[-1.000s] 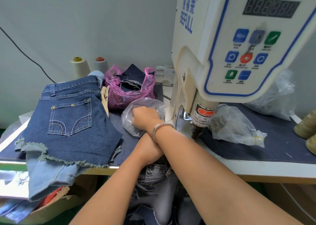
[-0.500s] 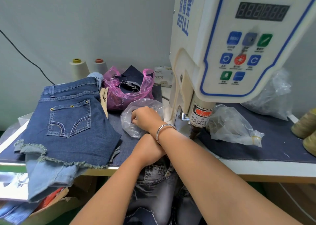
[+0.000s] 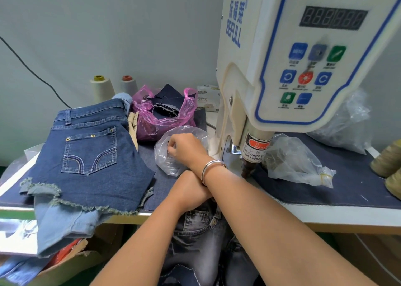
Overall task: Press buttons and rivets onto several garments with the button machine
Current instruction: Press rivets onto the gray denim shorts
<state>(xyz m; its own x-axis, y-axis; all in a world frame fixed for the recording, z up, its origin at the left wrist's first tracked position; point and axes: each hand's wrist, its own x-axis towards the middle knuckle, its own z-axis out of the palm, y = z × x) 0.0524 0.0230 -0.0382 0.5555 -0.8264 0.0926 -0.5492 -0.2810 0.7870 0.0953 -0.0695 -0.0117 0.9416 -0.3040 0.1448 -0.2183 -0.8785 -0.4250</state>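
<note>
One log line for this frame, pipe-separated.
right hand: in clear bag | left hand: on grey jeans, grip unclear | press: idle

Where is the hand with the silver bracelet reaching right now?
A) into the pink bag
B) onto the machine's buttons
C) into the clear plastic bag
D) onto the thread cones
C: the right hand, crossed over the left arm, has its fingers in the mouth of the clear plastic bag.

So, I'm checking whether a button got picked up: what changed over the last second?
Almost nothing. The right hand stays at the clear bag, fingers curled inside its mouth; no button shows. The left hand stays beneath the right wrist, by the grey jeans. Only the camera shifted.
</note>
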